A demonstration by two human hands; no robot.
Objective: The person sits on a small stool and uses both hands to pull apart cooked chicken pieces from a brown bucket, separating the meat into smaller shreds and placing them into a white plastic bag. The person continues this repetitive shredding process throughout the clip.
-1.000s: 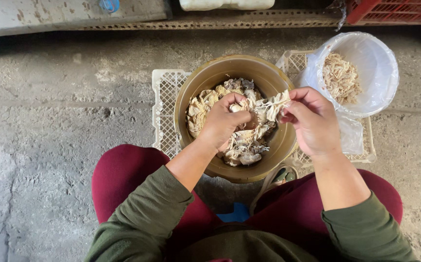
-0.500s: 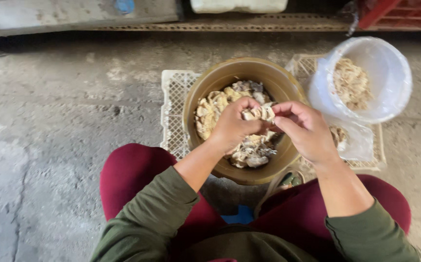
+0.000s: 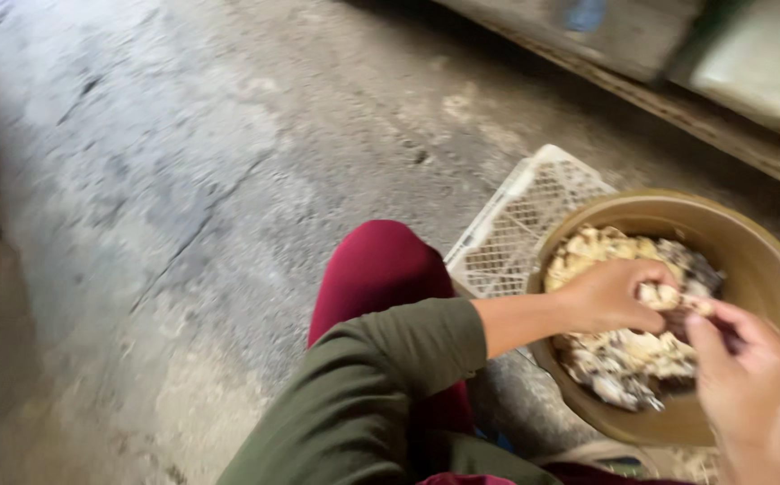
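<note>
Left hand [image 3: 610, 295] over the tan bowl [image 3: 749, 247], fingers curled together and pinched on a small pale piece [image 3: 669, 295] just above the heap inside. Piece lying with its long axis roughly level across the view, one end tucked under the left fingers, the other end pointing toward the right hand [image 3: 749, 382]. Too small and blurred to tell more of its shape. Right hand over the near right part of the bowl, fingertips meeting the far end of the same piece, thumb and fingers closed together on it; exact grip blurred, half cut by the frame edge.

Left of the bowl: olive-green sleeve [image 3: 381, 395] running from the lower middle up to the left wrist, dark red trouser knee [image 3: 381, 269] just behind it, grey cracked concrete floor [image 3: 138, 180] spreading far to the left. Under and just left of the bowl: white lattice crate [image 3: 520, 229], flat, touching the bowl's underside. Inside the bowl: heap of pale and dark scraps [image 3: 628, 359], piled from middle to near wall. Behind the bowl, top right: dark ledge [image 3: 678, 99] running slantwise.
</note>
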